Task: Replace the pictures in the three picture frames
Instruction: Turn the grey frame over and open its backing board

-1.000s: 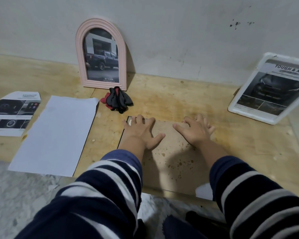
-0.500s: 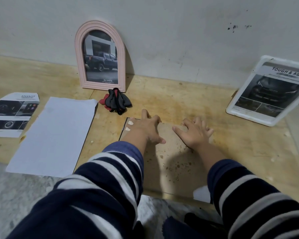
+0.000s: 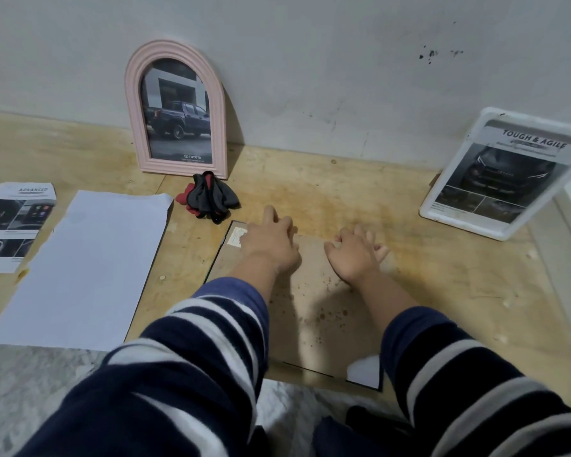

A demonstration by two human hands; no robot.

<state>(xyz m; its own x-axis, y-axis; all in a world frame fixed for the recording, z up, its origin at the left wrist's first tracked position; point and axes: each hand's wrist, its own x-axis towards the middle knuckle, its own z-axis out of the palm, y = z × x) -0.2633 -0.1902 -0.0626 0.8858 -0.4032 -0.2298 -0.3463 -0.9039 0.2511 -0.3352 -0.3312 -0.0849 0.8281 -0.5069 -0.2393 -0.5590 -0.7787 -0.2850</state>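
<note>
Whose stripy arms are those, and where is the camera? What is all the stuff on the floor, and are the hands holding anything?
The camera sits on a person's head and looks down, so the stripy arms are that person's own. There is no robot here.

The left hand and the right hand rest on the brown back of a picture frame that lies face down on the wooden board. Their fingers are at its far edge. Neither hand has lifted anything.

Against the wall stands a pink arched frame with a truck picture. On the right leans a white frame with a car picture. On the left lie a blank white sheet and a car leaflet. The dark and red bundle looks like gloves.
</note>
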